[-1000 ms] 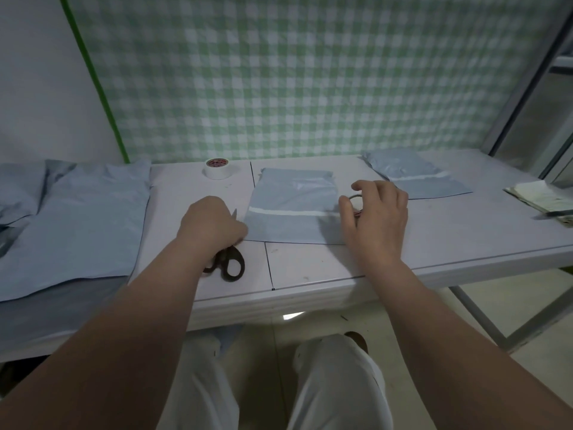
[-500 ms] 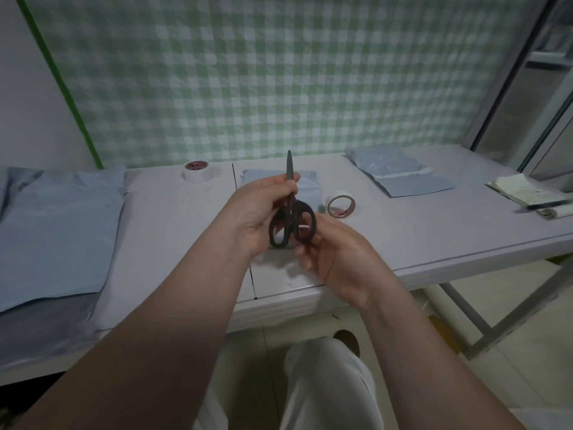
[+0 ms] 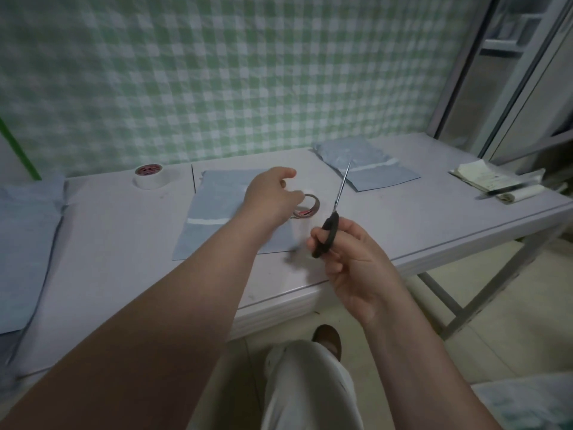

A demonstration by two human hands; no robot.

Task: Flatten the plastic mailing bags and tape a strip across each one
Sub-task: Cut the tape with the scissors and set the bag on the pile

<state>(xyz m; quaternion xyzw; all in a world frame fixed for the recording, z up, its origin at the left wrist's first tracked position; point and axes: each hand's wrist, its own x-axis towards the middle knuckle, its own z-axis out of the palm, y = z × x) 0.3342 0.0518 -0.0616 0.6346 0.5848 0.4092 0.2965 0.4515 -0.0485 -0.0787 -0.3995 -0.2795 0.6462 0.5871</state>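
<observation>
A flat, blue-grey plastic mailing bag [image 3: 217,209] lies in the middle of the white tabletop [image 3: 108,243], with a white strip of tape [image 3: 206,220] running across its lower part. The left hand [image 3: 273,198] reaches over this bag, thumb raised apart from the loosely curled fingers, whose tips are at the left rim of a nearly used-up roll of tape with a brown core [image 3: 308,209] lying flat at the bag's right edge (motion blur there hides whether they grasp the roll or only touch it). The right hand [image 3: 353,262] is off the table's front edge, fingers clenched round the black handles of a pair of scissors [image 3: 327,237], the closed steel blades pointing up and away. A second blue-grey mailing bag [image 3: 372,172], also crossed by a white strip, lies towards the far right of the table. A fuller white roll of tape [image 3: 152,176] lies at the far left, well apart from both hands. A pile of blue-grey bags [image 3: 24,243] covers the left end, and some folded papers [image 3: 493,183] lie at the right end. A green-and-white checked cloth [image 3: 248,72] hangs behind.
</observation>
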